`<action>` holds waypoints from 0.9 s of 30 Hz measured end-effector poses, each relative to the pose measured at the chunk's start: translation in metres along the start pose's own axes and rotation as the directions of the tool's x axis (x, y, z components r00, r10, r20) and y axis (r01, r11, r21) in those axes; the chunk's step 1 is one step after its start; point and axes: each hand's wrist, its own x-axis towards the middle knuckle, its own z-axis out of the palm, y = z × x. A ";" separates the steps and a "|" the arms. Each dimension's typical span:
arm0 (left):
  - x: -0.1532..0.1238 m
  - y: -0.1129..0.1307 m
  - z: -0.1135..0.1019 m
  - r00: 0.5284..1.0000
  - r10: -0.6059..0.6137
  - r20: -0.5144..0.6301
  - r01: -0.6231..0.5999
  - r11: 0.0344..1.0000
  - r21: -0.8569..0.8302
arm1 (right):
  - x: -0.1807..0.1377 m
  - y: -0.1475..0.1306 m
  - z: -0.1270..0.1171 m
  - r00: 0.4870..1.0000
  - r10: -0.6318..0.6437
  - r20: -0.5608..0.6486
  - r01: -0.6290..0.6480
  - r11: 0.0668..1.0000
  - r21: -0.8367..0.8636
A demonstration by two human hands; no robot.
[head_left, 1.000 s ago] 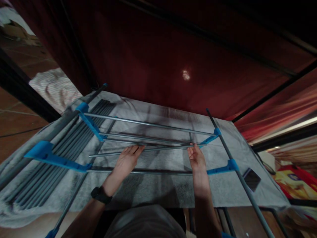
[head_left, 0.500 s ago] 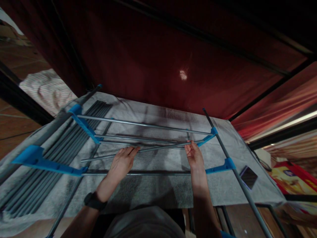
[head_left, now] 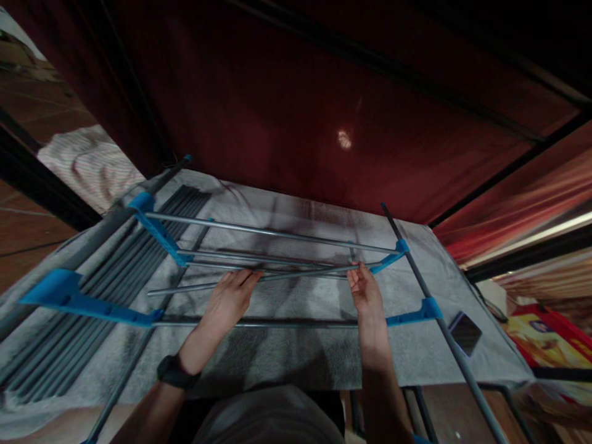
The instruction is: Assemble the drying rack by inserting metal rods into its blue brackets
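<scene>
- A broad, flat table covered in pale grey, fleecy cloth (head_left: 430, 356) is stretching beneath and beyond the left hand (head_left: 231, 299) and the right hand (head_left: 365, 290).
- A row of long, straight, dark grey tubes (head_left: 129, 265) is lying on it, left of the left hand.
- A flat, rectangular, dark-screened phone (head_left: 465, 333) is resting on it, right of the right hand.

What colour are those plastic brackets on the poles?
The plastic brackets are blue; the head view shows them best.
</scene>
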 end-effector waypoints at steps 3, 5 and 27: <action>0.003 -0.001 -0.004 0.999 0.020 -0.047 -0.021 0.999 -0.024 | 0.001 -0.001 -0.001 1.000 0.001 0.003 -0.001 1.000 -0.003; 0.006 0.000 -0.007 0.996 0.025 -0.091 -0.028 0.999 -0.030 | 0.000 -0.002 -0.001 1.000 -0.003 0.011 0.003 1.000 -0.007; 0.042 0.015 -0.039 0.997 0.060 0.049 -0.067 0.981 0.180 | 0.028 -0.016 -0.063 0.749 -0.632 -0.198 0.406 0.674 -0.616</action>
